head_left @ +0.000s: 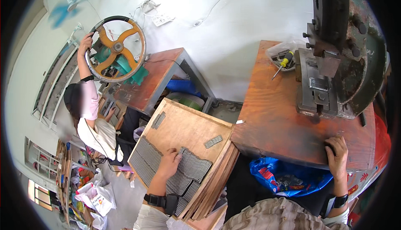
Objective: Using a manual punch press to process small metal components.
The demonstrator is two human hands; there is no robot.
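My left hand point(169, 164) is over a wooden tray point(190, 117), its fingers curled together at the top edge of closely packed rows of small grey metal strips point(196, 167). What sits between the fingertips, if anything, is hidden. More rows of grey strips point(145, 157) lie left of that hand. A loose grey piece point(213, 141) lies at the tray's right, and another small grey bundle point(158, 120) near its far left corner. On the front edge of the reddish-brown bench point(275, 125), my right hand point(336, 154) rests with fingers apart, nothing visible in it.
A heavy press point(334, 63) stands on the bench. Beside it are a plastic container point(277, 51) and a yellow-handled screwdriver point(287, 59). A blue bag point(288, 180) hangs below the bench edge. At left, another person point(90, 109) grips a large handwheel point(118, 47).
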